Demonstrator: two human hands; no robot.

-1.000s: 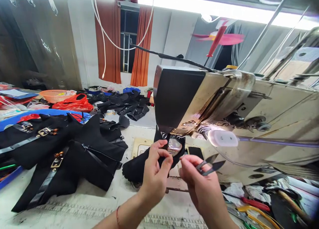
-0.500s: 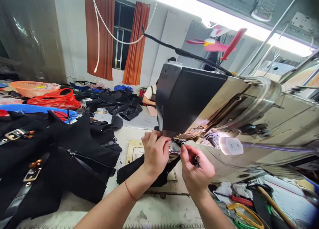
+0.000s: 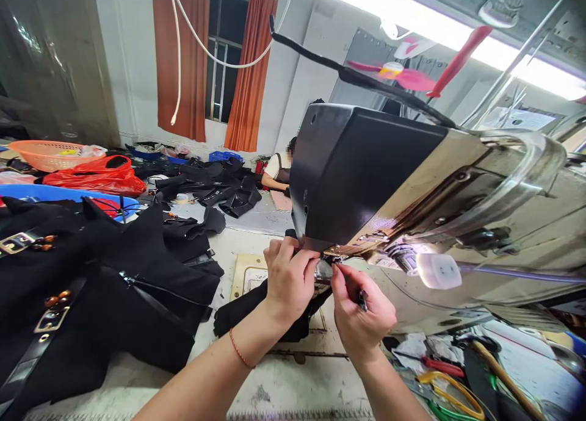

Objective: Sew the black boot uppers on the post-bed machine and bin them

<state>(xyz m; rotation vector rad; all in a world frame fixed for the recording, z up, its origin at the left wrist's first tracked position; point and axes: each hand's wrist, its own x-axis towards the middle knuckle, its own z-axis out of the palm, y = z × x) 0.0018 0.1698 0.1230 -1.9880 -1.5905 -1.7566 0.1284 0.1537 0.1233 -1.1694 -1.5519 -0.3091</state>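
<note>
In the middle of the head view, both hands work at the needle end of a sewing machine. My left hand has its fingers pinched together just under the machine's black head; what lies between the fingertips is hidden. Close by on the right, my right hand pinches thumb against forefinger beside the presser foot area, and anything that fine is too small to name. A small dark tool sticks out of its curled fingers. Black fabric lies on the machine bed beneath the left wrist.
Black garments with buckles and zips are piled at left. Behind them stand a blue basin, a red plastic bag and an orange basket. Yellow-handled scissors lie lower right. A person sits beyond the machine.
The view has shifted slightly, so the machine head appears larger and further right. Both hands keep nearly the same pinched pose at the needle area. More of the person behind shows.
</note>
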